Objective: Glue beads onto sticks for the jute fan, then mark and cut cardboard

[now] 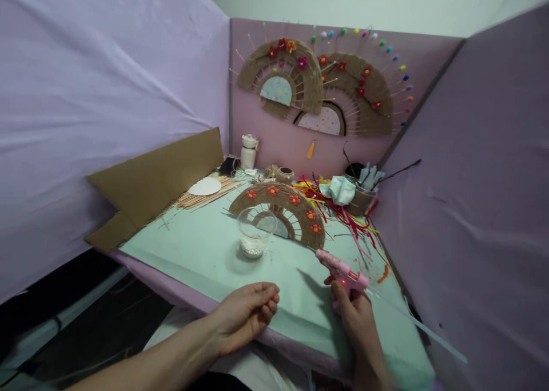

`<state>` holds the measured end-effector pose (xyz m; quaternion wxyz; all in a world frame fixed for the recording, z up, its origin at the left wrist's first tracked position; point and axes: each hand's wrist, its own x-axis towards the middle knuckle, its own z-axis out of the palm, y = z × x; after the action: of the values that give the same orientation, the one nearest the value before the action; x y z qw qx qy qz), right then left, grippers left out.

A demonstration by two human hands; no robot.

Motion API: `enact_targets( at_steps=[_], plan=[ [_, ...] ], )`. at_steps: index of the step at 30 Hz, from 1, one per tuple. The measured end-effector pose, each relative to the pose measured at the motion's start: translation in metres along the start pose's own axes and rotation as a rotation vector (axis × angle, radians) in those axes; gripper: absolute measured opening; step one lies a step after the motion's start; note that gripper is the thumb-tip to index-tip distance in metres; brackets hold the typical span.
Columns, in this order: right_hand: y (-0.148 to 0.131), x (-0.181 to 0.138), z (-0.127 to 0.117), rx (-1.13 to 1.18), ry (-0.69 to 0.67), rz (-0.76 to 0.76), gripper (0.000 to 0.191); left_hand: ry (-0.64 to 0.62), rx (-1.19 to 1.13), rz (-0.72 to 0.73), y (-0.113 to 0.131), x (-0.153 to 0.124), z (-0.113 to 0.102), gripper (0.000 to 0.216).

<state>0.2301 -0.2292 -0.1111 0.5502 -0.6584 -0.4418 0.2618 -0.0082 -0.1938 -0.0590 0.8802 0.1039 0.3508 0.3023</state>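
Note:
My right hand point(357, 316) grips a pink hot glue gun point(342, 271) above the mint-green table top point(206, 254), its nozzle aimed toward a jute-wrapped fan-shaped craft point(281, 205) with red flowers. My left hand point(249, 314) rests at the near table edge, palm up with the fingers curled in; I cannot make out anything inside them. A clear plastic cup point(256, 231) holding white beads stands just in front of the fan.
Bamboo skewers point(201, 198) and a white disc point(205, 186) lie at the left by a cardboard sheet point(158, 176). Coloured strips point(347, 219), a cup of tools point(364, 188) and a white bottle point(249, 151) sit at the back. Two finished fans point(317, 88) hang on the rear wall.

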Motion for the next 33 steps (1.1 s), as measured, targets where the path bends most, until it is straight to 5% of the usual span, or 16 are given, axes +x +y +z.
enact_targets(
  at_steps=[7,12,33],
  plan=[
    [0.005,-0.004,-0.017,0.141,0.089,0.036,0.044,-0.166,0.067,0.012,-0.008,0.086,0.065,0.019],
    [0.014,-0.008,-0.030,0.139,0.183,0.000,0.040,-0.228,0.016,-0.052,-0.009,0.125,0.079,0.019],
    [0.021,-0.010,-0.029,0.147,0.114,-0.001,0.039,-0.280,0.007,0.038,-0.008,0.137,0.067,0.010]
  ],
)
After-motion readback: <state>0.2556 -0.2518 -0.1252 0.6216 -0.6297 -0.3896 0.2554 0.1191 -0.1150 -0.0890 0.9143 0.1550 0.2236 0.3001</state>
